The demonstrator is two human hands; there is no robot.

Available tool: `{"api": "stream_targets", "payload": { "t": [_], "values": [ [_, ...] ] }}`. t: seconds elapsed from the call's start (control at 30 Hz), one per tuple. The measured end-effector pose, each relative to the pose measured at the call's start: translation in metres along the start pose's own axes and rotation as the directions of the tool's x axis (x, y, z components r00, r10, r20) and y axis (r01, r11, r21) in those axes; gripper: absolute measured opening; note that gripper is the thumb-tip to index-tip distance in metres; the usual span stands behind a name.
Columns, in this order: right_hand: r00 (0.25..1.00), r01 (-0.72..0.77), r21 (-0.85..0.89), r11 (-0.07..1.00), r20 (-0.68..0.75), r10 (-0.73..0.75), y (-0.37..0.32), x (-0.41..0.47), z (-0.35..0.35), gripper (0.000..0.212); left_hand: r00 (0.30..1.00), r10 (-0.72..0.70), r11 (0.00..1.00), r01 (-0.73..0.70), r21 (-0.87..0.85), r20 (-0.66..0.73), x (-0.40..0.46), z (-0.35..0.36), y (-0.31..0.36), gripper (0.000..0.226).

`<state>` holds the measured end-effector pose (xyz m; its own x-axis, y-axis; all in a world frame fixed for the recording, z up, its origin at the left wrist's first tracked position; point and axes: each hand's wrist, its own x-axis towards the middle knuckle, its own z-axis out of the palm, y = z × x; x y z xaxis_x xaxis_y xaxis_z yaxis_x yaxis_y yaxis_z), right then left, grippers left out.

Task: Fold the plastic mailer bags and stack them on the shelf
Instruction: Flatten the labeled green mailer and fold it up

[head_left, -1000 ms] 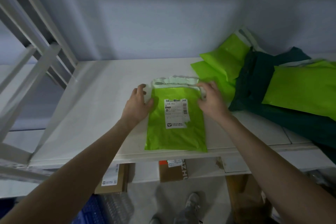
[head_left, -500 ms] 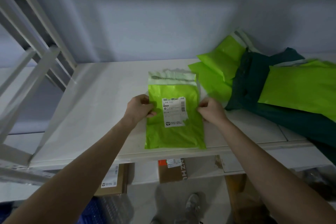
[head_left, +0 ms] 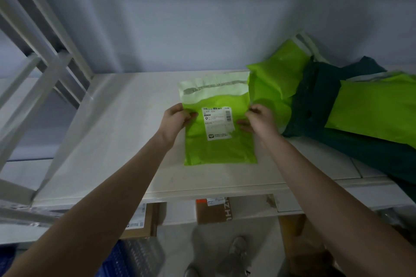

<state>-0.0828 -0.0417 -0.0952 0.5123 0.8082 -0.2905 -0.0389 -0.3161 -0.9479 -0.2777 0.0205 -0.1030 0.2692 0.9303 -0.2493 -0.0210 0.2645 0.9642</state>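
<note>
A lime-green plastic mailer bag (head_left: 219, 149) with a white shipping label (head_left: 217, 122) is raised off the white shelf (head_left: 117, 141), its pale adhesive flap (head_left: 213, 90) standing open at the top. My left hand (head_left: 177, 117) pinches the bag's left edge just below the flap. On the opposite edge, at the same height, my right hand (head_left: 258, 119) pinches it. The bag's lower edge hangs near the shelf's front part.
A heap of other mailers lies at the right: lime-green ones (head_left: 279, 69) (head_left: 378, 110) and a dark green one (head_left: 315, 101). White shelf uprights (head_left: 45, 56) rise at the left. Cardboard boxes (head_left: 213, 211) stand on the level below. My shoe (head_left: 238, 252) shows on the floor.
Both hands slid from the flap down to the bag's side edges and pinched them. The flap unfolded upward and the bag rose off the shelf.
</note>
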Motion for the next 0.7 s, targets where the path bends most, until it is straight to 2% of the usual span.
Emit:
{"api": "stream_targets", "payload": {
  "t": [0.1,0.23,0.33,0.47,0.5,0.6,0.7],
  "values": [
    [1.000,-0.015,0.129,0.992,0.002,0.015,-0.004,0.002,0.001,0.020,0.999,-0.030,0.997,0.028,-0.075,-0.023,0.003,0.005,0.007,0.029],
    [1.000,-0.021,0.235,0.972,0.016,0.017,-0.012,0.005,-0.002,0.019,0.998,-0.063,0.985,0.060,-0.161,-0.018,0.004,0.008,0.010,0.024],
    [0.999,0.039,0.251,0.967,-0.039,-0.030,-0.020,0.007,-0.004,0.025,0.999,-0.033,0.998,0.033,0.059,0.010,0.006,0.004,0.009,0.034],
    [0.995,0.038,0.203,0.978,-0.094,-0.019,-0.019,0.010,-0.004,0.024,0.997,0.073,0.962,-0.069,0.264,-0.004,0.006,0.001,-0.001,0.012],
    [0.996,0.036,0.175,0.984,-0.089,-0.020,-0.018,0.010,-0.004,0.022,0.997,0.082,0.951,-0.076,0.299,-0.009,0.006,0.000,-0.004,0.012],
    [0.998,-0.005,0.119,0.993,-0.058,0.012,-0.014,0.007,-0.006,0.019,0.995,0.069,0.928,-0.036,0.370,-0.077,0.005,-0.001,-0.009,0.037],
    [0.998,-0.048,0.090,0.995,-0.044,0.052,-0.011,0.003,-0.010,0.020,0.991,0.009,0.929,0.041,0.368,-0.134,0.003,-0.004,-0.009,0.058]
  ]
}}
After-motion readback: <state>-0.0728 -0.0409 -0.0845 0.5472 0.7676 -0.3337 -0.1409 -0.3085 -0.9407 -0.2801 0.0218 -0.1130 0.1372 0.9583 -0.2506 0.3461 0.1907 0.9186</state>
